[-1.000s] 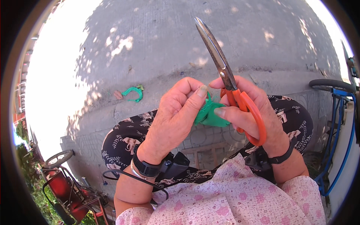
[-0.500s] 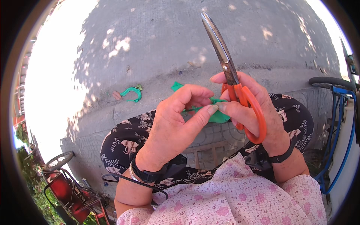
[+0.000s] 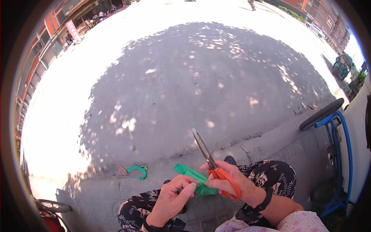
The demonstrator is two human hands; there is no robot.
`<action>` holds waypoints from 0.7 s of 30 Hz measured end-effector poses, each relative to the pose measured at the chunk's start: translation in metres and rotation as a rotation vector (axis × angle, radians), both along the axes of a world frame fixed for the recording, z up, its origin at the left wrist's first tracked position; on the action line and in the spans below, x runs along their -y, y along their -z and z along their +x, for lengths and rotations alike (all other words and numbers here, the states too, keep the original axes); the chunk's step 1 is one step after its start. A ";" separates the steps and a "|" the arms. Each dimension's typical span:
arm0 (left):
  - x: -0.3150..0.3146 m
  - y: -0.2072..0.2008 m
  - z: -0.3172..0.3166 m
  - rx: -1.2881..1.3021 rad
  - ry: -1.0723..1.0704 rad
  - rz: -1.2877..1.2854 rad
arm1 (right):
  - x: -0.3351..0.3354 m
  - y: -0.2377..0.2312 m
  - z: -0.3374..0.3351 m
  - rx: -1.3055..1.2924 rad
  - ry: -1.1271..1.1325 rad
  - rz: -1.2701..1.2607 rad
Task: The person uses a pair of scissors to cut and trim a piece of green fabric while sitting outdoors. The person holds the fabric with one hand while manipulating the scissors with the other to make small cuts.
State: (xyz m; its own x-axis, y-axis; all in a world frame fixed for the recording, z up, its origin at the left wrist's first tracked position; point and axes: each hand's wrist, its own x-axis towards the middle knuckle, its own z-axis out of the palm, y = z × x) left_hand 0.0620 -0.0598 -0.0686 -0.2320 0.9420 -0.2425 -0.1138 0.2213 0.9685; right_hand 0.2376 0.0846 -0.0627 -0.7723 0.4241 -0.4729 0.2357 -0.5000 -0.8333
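My right hand (image 3: 232, 185) is closed around scissors (image 3: 226, 178) with orange handles. Their blades point up and away to the left and lie together. Its thumb and fingertips also touch a piece of green cloth (image 3: 185, 170), thin and crumpled. On the cloth's near left side, my left hand (image 3: 172, 203) is closed in a pinch at its edge; the fingertips partly hide what lies between them. Below the hands, the dark flowered trousers (image 3: 266, 176) cover my knees.
A curved green strip (image 3: 143, 172) lies on the pavement left of my knees. To the right stand a blue metal frame (image 3: 349, 154) and a black wheel (image 3: 321, 113). A red vehicle with a wheel (image 3: 54, 205) is at the lower left. Buildings line the far edges.
The view has tilted up, so my hands appear lower and more of the street shows. My hands have drawn slightly apart, and more of the green cloth shows between them.
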 end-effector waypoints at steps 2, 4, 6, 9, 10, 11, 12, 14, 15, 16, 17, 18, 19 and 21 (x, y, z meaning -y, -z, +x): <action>-0.001 -0.014 -0.003 0.227 -0.115 0.038 | 0.000 -0.003 -0.004 -0.057 -0.022 -0.070; -0.004 -0.015 0.001 0.385 -0.168 0.132 | 0.003 -0.003 -0.004 -0.073 -0.047 -0.005; -0.005 -0.012 0.002 0.565 -0.209 0.199 | 0.006 -0.006 -0.004 -0.019 -0.093 0.009; -0.004 -0.007 -0.001 0.364 -0.216 0.183 | 0.010 -0.010 -0.005 -0.030 -0.129 0.068; -0.005 -0.007 -0.001 0.357 -0.223 0.204 | 0.011 -0.014 -0.005 -0.024 -0.139 0.073; -0.004 -0.008 0.000 0.389 -0.208 0.222 | 0.012 -0.019 -0.005 -0.016 -0.131 0.060; -0.004 -0.010 0.001 0.421 -0.192 0.239 | 0.012 -0.020 -0.004 -0.025 -0.142 0.072; -0.003 -0.017 0.004 0.515 -0.184 0.254 | 0.012 -0.023 -0.001 0.008 -0.147 0.042; -0.001 -0.021 0.005 0.619 -0.167 0.256 | 0.012 -0.028 -0.001 0.002 -0.157 0.051; -0.001 -0.024 0.006 0.612 -0.173 0.269 | 0.012 -0.035 -0.001 -0.015 -0.158 0.044; -0.001 -0.029 0.006 0.632 -0.139 0.281 | 0.014 -0.040 -0.001 -0.032 -0.156 0.036; 0.000 -0.034 0.006 0.651 -0.103 0.294 | 0.016 -0.044 -0.001 -0.039 -0.163 0.047; 0.003 -0.038 0.008 0.642 -0.105 0.308 | 0.019 -0.046 0.000 -0.040 -0.161 0.051; 0.002 -0.046 0.011 0.614 -0.068 0.332 | 0.018 -0.050 -0.004 -0.047 -0.179 0.044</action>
